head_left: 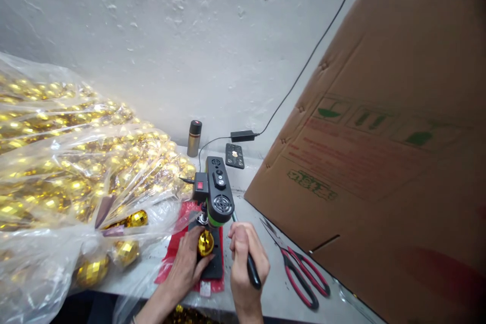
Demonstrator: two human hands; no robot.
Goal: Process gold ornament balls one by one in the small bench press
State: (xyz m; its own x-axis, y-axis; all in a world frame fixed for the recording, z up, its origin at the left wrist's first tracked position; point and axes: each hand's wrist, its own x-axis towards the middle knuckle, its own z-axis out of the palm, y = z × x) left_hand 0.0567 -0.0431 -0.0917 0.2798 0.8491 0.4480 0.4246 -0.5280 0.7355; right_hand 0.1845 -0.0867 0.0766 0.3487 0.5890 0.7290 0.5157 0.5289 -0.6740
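My left hand steadies a gold mirror-faceted ball, its thumb and fingers on either side. The ball sits on the black base of a small bench press-like machine, just below the machine's head. To the right of the base, my right hand is wrapped round a lever with a black handle. The lever's metal rod runs up toward the machine's head. Under the base lies a red plastic sheet. Exactly where the head meets the ball is hard to see.
Clear plastic bags bulge with gold balls on the left. Red-and-black scissors lie at right, beside a large cardboard box. Behind the machine are a spray-can-like bottle, a dark phone-like slab and a power adapter with its cable.
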